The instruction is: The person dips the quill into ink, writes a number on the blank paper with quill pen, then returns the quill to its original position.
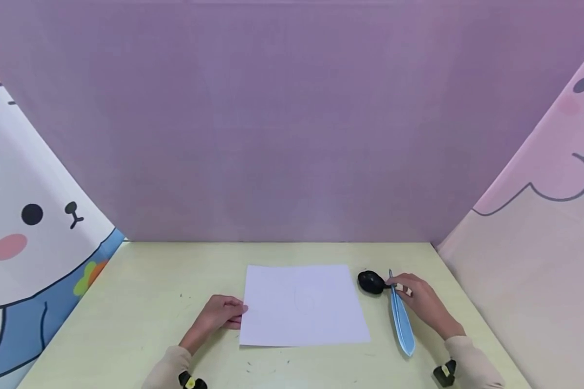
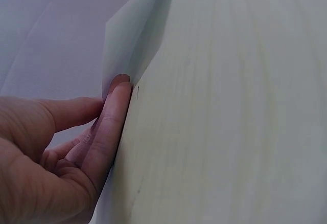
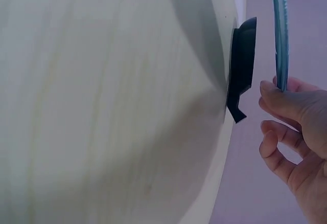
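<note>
A white sheet of paper (image 1: 304,305) with faint thin lines lies on the table. My left hand (image 1: 222,312) pinches its left edge between thumb and fingers; in the left wrist view, that edge (image 2: 125,40) is lifted slightly off the tabletop. My right hand (image 1: 420,300) pinches a light-blue, feather-shaped thing (image 1: 403,327) near its narrow end, and its wide end points toward me. Seen from the right wrist, the blue thing (image 3: 281,35) appears edge-on, held above the table. Beside the right fingertips, a black rounded thing (image 1: 371,282) with a short angled stem rests on the table; its kind is unclear.
The pale yellow tabletop (image 1: 141,324) carries several small dark marks. A purple wall (image 1: 282,124) rises behind it. Panels with cartoon prints, a white one (image 1: 44,173) on the left and a pink one (image 1: 540,173) on the right, flank the table.
</note>
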A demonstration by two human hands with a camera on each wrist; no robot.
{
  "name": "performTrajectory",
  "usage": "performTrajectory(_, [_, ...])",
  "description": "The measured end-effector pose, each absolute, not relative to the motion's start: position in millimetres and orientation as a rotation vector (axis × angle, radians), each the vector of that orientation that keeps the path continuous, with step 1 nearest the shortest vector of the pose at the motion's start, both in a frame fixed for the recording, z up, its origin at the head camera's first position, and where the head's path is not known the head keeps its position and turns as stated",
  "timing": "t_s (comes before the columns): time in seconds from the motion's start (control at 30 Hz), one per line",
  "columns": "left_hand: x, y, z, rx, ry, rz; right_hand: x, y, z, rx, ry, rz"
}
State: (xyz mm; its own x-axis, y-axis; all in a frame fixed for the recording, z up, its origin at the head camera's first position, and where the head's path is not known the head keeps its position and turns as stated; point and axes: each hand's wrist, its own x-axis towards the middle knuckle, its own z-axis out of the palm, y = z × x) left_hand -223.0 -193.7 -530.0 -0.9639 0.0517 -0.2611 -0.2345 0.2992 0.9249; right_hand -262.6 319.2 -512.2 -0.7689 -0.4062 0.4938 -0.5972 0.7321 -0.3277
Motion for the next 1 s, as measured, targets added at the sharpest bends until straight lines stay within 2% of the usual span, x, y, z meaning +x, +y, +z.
performTrajectory(1.0, [-224.9, -197.9, -535.1, -0.142, 2.291, 1.739, -262.9, 319.9, -526.3, 0.856, -2.585, 0.658])
